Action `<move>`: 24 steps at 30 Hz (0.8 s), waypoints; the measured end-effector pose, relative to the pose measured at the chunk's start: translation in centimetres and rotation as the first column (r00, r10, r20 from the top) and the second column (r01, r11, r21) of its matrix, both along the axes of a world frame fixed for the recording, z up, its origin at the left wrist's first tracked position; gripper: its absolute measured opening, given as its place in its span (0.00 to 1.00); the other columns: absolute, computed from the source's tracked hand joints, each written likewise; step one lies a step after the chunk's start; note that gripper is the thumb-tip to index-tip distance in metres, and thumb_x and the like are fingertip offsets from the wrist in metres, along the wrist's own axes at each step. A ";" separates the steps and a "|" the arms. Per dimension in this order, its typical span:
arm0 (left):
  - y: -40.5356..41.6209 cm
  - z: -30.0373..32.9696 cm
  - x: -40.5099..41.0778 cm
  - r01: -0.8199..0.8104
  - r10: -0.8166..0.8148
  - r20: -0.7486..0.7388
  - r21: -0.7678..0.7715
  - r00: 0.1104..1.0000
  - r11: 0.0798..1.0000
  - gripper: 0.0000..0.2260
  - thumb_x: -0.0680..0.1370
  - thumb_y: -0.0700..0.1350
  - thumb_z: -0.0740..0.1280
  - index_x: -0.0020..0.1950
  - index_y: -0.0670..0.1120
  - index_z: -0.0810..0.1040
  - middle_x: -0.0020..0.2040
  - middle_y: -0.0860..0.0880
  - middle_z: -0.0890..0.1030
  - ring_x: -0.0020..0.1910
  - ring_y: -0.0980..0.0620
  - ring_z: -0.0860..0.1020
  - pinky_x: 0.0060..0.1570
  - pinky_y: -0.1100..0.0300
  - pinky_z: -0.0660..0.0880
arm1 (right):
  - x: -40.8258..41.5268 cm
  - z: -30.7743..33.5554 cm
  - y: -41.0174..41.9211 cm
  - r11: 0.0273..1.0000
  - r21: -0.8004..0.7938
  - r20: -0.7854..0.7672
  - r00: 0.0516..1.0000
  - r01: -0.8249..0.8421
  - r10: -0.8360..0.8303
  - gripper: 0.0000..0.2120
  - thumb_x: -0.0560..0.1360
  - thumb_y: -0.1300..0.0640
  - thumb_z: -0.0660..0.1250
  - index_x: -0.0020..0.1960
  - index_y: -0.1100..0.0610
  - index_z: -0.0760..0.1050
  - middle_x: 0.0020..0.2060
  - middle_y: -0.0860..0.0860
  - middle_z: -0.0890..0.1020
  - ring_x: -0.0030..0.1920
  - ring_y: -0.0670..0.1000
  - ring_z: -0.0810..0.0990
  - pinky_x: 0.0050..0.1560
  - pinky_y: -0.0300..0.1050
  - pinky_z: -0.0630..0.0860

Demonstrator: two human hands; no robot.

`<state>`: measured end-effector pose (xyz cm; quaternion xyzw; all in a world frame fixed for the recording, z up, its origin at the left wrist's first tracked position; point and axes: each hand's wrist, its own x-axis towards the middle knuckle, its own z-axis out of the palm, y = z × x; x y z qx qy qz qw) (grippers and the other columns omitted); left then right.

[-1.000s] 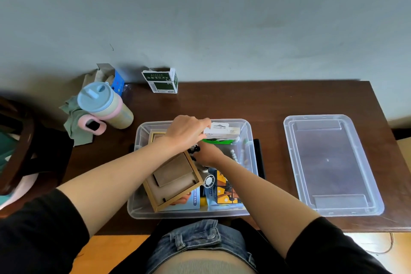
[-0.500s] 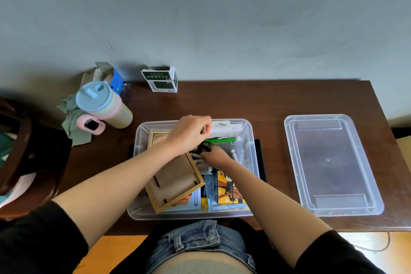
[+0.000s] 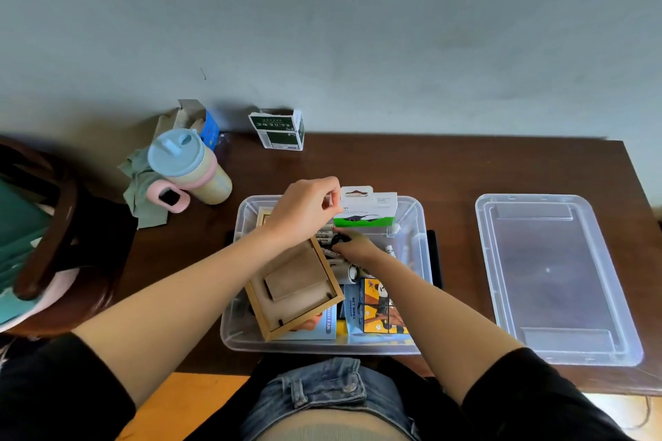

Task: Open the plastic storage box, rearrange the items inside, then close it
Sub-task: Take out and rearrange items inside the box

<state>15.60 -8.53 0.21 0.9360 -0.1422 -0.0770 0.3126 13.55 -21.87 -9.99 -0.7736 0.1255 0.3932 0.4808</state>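
Two hands (image 3: 304,211) (image 3: 353,247), one storage box (image 3: 233,333), one lid (image 3: 559,279)

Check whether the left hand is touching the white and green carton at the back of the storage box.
Touching. The head view shows the left hand pinching the corner of the white and green carton, which stands upright above the storage box.

grey wall (image 3: 322,29), dark wooden table (image 3: 465,172)

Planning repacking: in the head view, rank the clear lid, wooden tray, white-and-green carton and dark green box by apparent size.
1. clear lid
2. wooden tray
3-4. white-and-green carton and dark green box look alike; the box sits farther away, so no ranking.
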 end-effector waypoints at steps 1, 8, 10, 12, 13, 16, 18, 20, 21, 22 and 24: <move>-0.1 -0.1 -0.1 0.012 -0.013 0.022 0.034 1.000 0.999 0.08 0.73 0.40 0.72 0.41 0.46 0.73 0.37 0.52 0.79 0.35 0.48 0.77 0.36 0.56 0.73 | -0.1 0.0 -0.1 1.000 -0.001 0.000 1.000 0.004 -0.004 0.25 0.77 0.64 0.59 0.73 0.56 0.64 0.43 0.50 0.78 0.33 0.44 0.71 0.28 0.29 0.68; -1.8 -0.8 -0.5 0.026 -0.041 0.117 0.127 0.992 0.992 0.06 0.75 0.40 0.70 0.42 0.44 0.72 0.40 0.52 0.74 0.32 0.51 0.70 0.33 0.61 0.64 | -0.7 0.7 -0.4 0.998 0.055 0.001 1.000 -0.028 0.027 0.22 0.78 0.62 0.60 0.71 0.60 0.65 0.64 0.57 0.74 0.62 0.55 0.74 0.63 0.47 0.70; -2.3 -1.3 -0.8 0.044 -0.061 0.124 0.139 0.990 0.989 0.06 0.74 0.39 0.69 0.43 0.43 0.72 0.42 0.48 0.74 0.31 0.49 0.70 0.31 0.59 0.64 | -1.0 1.1 -0.6 0.998 0.057 0.002 0.999 -0.032 0.032 0.22 0.78 0.60 0.61 0.72 0.60 0.65 0.64 0.56 0.74 0.62 0.54 0.73 0.62 0.45 0.69; -2.9 -2.1 -1.1 0.067 -0.088 0.100 0.196 0.991 0.978 0.05 0.75 0.38 0.68 0.45 0.43 0.72 0.44 0.47 0.73 0.33 0.46 0.73 0.31 0.58 0.65 | -1.2 1.5 -0.8 0.997 0.064 -0.003 1.000 -0.031 0.031 0.15 0.78 0.59 0.61 0.64 0.61 0.72 0.55 0.56 0.78 0.54 0.52 0.76 0.55 0.44 0.72; -3.1 -2.5 -1.4 0.072 -0.096 0.088 0.240 0.991 0.968 0.04 0.76 0.39 0.66 0.46 0.44 0.71 0.44 0.48 0.73 0.35 0.45 0.75 0.31 0.58 0.66 | -1.3 1.7 -1.1 0.997 0.064 -0.015 0.999 -0.031 0.032 0.10 0.78 0.59 0.61 0.57 0.61 0.74 0.47 0.55 0.78 0.46 0.50 0.76 0.48 0.41 0.71; -3.3 -3.1 -1.5 0.029 -0.050 0.065 0.297 0.997 0.954 0.02 0.78 0.42 0.64 0.50 0.44 0.73 0.47 0.48 0.74 0.41 0.46 0.77 0.36 0.57 0.69 | -1.5 2.1 -1.6 0.998 0.036 -0.025 0.999 -0.043 0.044 0.06 0.79 0.57 0.60 0.46 0.58 0.72 0.35 0.49 0.73 0.34 0.45 0.70 0.35 0.37 0.65; -3.2 -2.9 -1.3 0.020 -0.033 0.032 0.347 0.999 0.938 0.04 0.80 0.42 0.62 0.49 0.43 0.75 0.47 0.47 0.76 0.44 0.46 0.77 0.39 0.55 0.72 | -1.7 2.2 -1.9 0.997 0.003 -0.004 0.997 -0.078 0.078 0.09 0.79 0.56 0.60 0.41 0.57 0.71 0.32 0.49 0.71 0.31 0.45 0.69 0.33 0.37 0.64; -3.1 -2.5 -1.1 0.027 -0.028 -0.004 0.460 1.000 0.887 0.05 0.80 0.41 0.62 0.46 0.43 0.76 0.44 0.48 0.77 0.45 0.46 0.78 0.40 0.54 0.74 | -2.0 2.3 -2.2 0.992 -0.053 0.019 0.993 -0.114 0.115 0.11 0.79 0.55 0.60 0.39 0.58 0.70 0.30 0.50 0.70 0.30 0.46 0.68 0.32 0.39 0.63; -3.2 -2.2 -1.1 0.026 -0.025 -0.009 0.524 1.000 0.851 0.06 0.79 0.39 0.62 0.43 0.44 0.75 0.41 0.48 0.76 0.43 0.46 0.78 0.37 0.55 0.73 | -2.1 2.4 -2.4 0.988 -0.089 0.032 0.991 -0.129 0.132 0.12 0.79 0.54 0.60 0.40 0.59 0.69 0.29 0.50 0.70 0.29 0.47 0.68 0.32 0.40 0.63; -3.3 -2.0 -1.3 0.023 -0.027 -0.002 0.585 1.000 0.811 0.08 0.77 0.36 0.62 0.40 0.45 0.72 0.37 0.48 0.74 0.41 0.47 0.78 0.33 0.57 0.70 | -2.3 2.5 -2.7 0.981 -0.130 0.051 0.987 -0.147 0.154 0.12 0.79 0.53 0.60 0.41 0.60 0.69 0.29 0.50 0.70 0.29 0.48 0.67 0.31 0.41 0.63; -3.6 -1.6 -1.8 0.016 -0.037 0.019 0.659 0.999 0.752 0.10 0.76 0.34 0.63 0.40 0.48 0.72 0.37 0.47 0.76 0.40 0.48 0.77 0.31 0.58 0.65 | -2.6 2.7 -3.2 0.957 -0.222 0.096 0.972 -0.189 0.214 0.14 0.79 0.51 0.59 0.41 0.60 0.68 0.30 0.51 0.69 0.30 0.50 0.67 0.30 0.42 0.62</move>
